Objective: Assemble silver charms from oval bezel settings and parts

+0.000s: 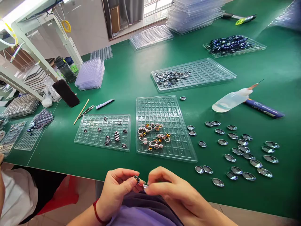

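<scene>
A clear plastic tray (164,106) with a grid of small pockets lies in the middle of the green table (131,75); a cluster of pink and amber beads with pale rings (152,136) sits on its lower half. Left of it, a smaller gridded tray (94,138) holds only a few scattered dark bits. Further up, a long tray (211,70) carries a heap of shiny dark stones (170,77) at its left end, and at the upper right of the frame another tray (258,47) is piled with glossy dark blue stones (228,43). Clear, glassy oval domes (237,150) lie loose on the table at the right, below a soft squeeze bottle (231,100) lying on its side. At the bottom centre, over the table's near edge, the left hand (117,191) has its fingers (127,183) clamped on a dark oval piece (136,179), thumb against forefinger. The right hand (169,188) meets it with its fingertips pinched together just beside that piece; whether they grip anything cannot be told.
</scene>
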Action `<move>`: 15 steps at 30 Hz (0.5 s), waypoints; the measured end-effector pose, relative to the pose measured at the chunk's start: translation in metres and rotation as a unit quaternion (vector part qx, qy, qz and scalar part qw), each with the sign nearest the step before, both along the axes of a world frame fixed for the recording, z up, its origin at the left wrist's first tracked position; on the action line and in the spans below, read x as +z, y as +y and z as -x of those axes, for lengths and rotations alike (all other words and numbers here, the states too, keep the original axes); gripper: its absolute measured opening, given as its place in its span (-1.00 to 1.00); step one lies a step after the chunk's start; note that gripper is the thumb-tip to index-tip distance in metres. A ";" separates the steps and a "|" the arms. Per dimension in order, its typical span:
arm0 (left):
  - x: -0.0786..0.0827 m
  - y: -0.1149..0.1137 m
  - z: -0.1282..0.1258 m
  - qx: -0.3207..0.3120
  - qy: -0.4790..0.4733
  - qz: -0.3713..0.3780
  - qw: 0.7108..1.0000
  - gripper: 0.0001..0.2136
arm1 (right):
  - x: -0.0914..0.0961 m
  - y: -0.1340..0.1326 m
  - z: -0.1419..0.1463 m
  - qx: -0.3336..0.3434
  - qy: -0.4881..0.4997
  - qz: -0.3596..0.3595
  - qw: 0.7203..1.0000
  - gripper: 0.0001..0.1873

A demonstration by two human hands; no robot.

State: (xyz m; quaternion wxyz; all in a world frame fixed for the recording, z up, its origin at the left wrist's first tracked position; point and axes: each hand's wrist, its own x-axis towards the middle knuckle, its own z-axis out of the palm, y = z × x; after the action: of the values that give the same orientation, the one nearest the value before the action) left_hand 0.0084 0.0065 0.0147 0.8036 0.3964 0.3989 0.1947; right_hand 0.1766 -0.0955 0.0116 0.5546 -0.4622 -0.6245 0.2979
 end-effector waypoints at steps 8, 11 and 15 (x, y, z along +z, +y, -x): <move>-0.002 0.001 0.000 -0.014 0.004 -0.011 1.000 -0.78 | 0.003 0.007 -0.004 -0.046 -0.147 -0.105 0.983 -0.65; 0.001 -0.001 0.000 -0.026 0.012 -0.020 0.999 -0.77 | -0.002 0.009 0.002 -0.074 -0.131 -0.112 0.982 -0.74; 0.004 -0.003 0.001 -0.032 0.035 -0.070 0.996 -0.78 | -0.010 0.007 0.013 -0.135 -0.139 -0.130 0.972 -0.79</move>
State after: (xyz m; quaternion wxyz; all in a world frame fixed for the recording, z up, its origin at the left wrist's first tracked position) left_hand 0.0077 0.0033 0.0189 0.7655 0.4706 0.3990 0.1827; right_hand 0.1633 -0.0884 0.0016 0.5527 -0.5027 -0.6611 0.0695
